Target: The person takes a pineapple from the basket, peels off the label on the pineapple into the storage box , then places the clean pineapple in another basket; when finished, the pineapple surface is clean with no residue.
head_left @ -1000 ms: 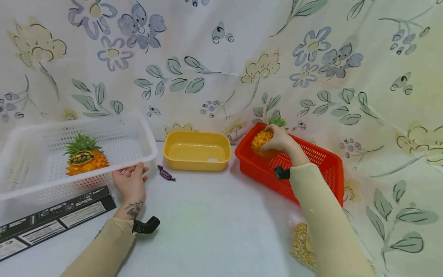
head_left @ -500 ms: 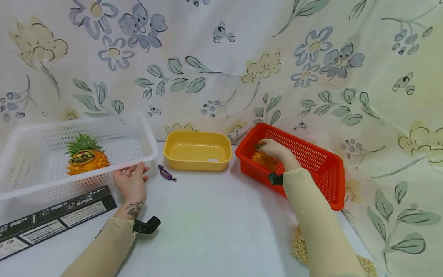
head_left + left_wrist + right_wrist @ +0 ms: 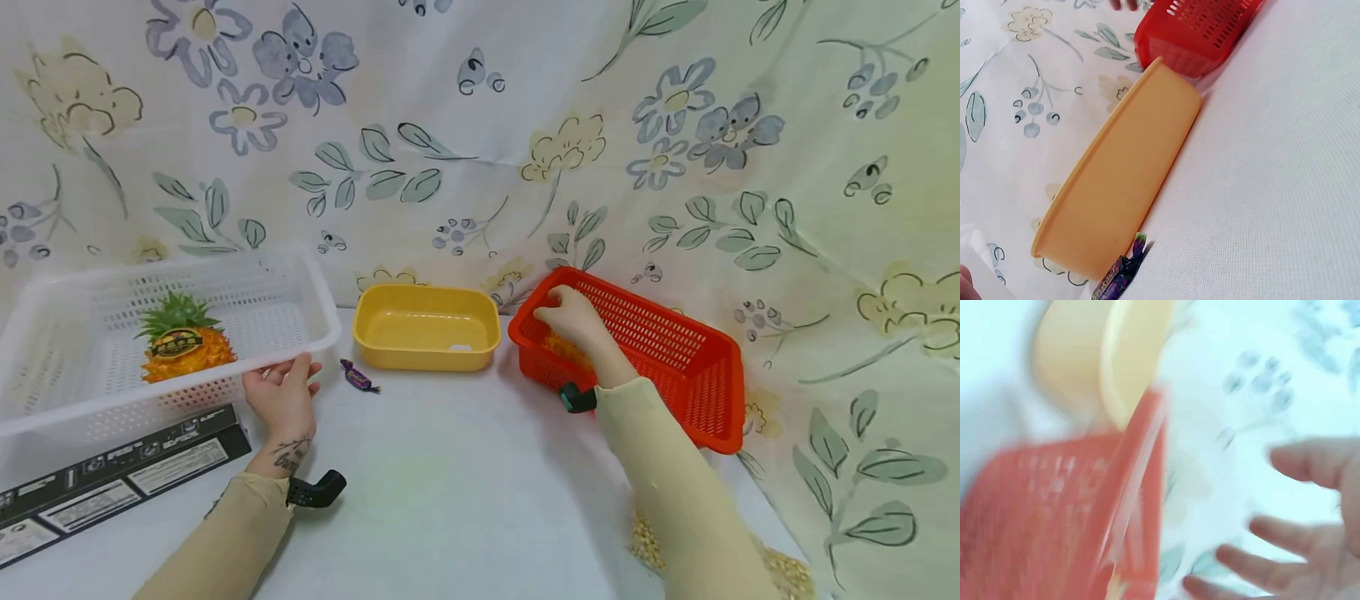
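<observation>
My left hand grips the front rim of a white plastic basket at its right corner. Inside that basket lies an orange pineapple with green leaves and a dark label. Over the left end of a red plastic basket is my right hand, its fingers spread with nothing between them in the right wrist view. Below it, a second orange pineapple lies in the red basket, mostly hidden by the hand and the front wall.
A yellow tub stands between the two baskets, with a purple wrapped candy at its front left. A long black box lies before the white basket. Bags of pale kernels lie partly under the right sleeve. Floral cloth hangs behind.
My right hand has lowered the pineapple into the red basket, let it go and lifted slightly to the left. The left hand has stayed at the white basket's rim.
</observation>
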`<state>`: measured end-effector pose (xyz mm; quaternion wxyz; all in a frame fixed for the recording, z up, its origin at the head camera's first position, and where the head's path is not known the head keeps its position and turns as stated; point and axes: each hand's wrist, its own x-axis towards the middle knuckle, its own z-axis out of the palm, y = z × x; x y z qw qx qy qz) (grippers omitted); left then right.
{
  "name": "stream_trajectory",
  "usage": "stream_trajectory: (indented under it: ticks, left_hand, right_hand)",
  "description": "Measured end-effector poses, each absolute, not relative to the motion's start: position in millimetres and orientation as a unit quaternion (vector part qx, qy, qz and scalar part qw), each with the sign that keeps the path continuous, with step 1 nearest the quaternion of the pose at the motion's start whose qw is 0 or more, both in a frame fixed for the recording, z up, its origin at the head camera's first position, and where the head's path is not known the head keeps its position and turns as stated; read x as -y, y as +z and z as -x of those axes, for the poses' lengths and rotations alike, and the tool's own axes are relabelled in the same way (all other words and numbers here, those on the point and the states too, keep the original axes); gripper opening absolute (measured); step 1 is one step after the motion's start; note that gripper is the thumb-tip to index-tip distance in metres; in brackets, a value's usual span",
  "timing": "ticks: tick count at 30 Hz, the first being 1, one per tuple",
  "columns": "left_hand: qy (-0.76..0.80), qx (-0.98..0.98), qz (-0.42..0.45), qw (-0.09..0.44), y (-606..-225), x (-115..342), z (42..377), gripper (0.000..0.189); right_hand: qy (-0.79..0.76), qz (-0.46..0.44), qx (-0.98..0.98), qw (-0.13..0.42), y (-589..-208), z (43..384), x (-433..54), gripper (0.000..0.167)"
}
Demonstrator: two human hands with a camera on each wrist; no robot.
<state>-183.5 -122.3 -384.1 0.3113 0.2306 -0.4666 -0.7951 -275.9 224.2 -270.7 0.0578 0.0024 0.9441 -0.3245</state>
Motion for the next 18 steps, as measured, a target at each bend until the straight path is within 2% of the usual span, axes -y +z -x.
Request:
stream_trajectory:
  ticks: [3, 6, 14, 18]
  left_hand:
    - [-0.795, 0.467, -0.233, 0.309, -383.7, 122.4, 183.6, 0.054]
    - [-0.796, 0.466, -0.233, 0.308, -383.6, 123.7, 184.0, 0.055]
    - [-0.788, 0.478, -0.231, 0.312, -383.8, 122.3, 183.7, 0.053]
    - [-0.787, 0.478, -0.230, 0.316, -384.6, 122.0, 184.5, 0.053]
  right_hand:
    - [-0.423, -0.015, -0.906, -0.006, -267.9, 264.0, -209.0, 0.046]
    - [-0.538, -0.019, -0.841, -0.047, -271.4, 251.5, -194.5, 0.039]
    - [-0.700, -0.046, -0.705, -0.103, -311.9, 227.3, -174.7, 0.035]
    - [-0.737, -0.078, -0.663, -0.105, -336.8, 220.4, -164.7, 0.036]
